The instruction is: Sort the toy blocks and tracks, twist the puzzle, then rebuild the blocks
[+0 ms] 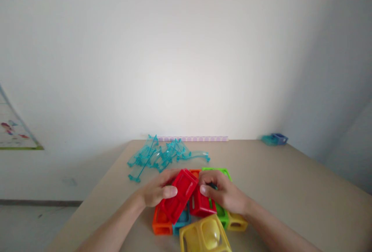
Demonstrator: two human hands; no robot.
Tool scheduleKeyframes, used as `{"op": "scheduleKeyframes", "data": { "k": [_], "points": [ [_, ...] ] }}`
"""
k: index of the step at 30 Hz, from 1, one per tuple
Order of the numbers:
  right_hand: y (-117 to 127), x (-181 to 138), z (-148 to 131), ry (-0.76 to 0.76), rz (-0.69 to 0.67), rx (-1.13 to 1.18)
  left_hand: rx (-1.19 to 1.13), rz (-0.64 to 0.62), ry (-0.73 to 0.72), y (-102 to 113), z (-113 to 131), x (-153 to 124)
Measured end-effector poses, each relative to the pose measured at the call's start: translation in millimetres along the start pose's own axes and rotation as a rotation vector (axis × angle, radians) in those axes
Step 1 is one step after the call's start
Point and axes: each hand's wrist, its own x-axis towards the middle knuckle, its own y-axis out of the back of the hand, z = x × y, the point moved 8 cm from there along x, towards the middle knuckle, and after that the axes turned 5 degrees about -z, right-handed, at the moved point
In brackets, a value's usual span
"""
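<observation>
My left hand (159, 191) grips a red hollow plastic block (180, 196), tilted, with the thumb on its upper face. A second red block (201, 204) is held by my right hand (223, 192), whose thumb and fingers close on its upper end. The two red pieces are side by side; I cannot tell whether they touch. Beneath and around them lie an orange block (162, 227), a blue block (183, 217), a green block (223, 219) and a small yellow block (237, 222). Nearest me is a larger yellow block (205, 234) with rounded inserts. My hands hide parts of the pile.
Several clear teal curved track pieces (162, 155) lie heaped at the back left of the table (261, 182). In the far right corner are a dark blue block (279, 139) and a teal piece (269, 140). A patterned strip (193, 139) runs along the wall edge.
</observation>
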Motion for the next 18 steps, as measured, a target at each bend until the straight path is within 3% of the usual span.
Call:
{"op": "scheduleKeyframes", "data": {
  "k": [4,10,14,18],
  "points": [
    [1,-1,5,-0.023,0.075,0.094,-0.172,0.010,0.085,-1,-14,-3],
    [16,-4,27,-0.146,0.291,0.227,-0.243,0.033,0.035,4,-20,-5],
    [32,-8,35,-0.237,0.499,0.234,-0.189,0.036,0.032,4,-15,-2],
    [33,-7,29,-0.202,0.542,0.235,-0.071,0.072,0.043,7,-13,0]
  ]
}}
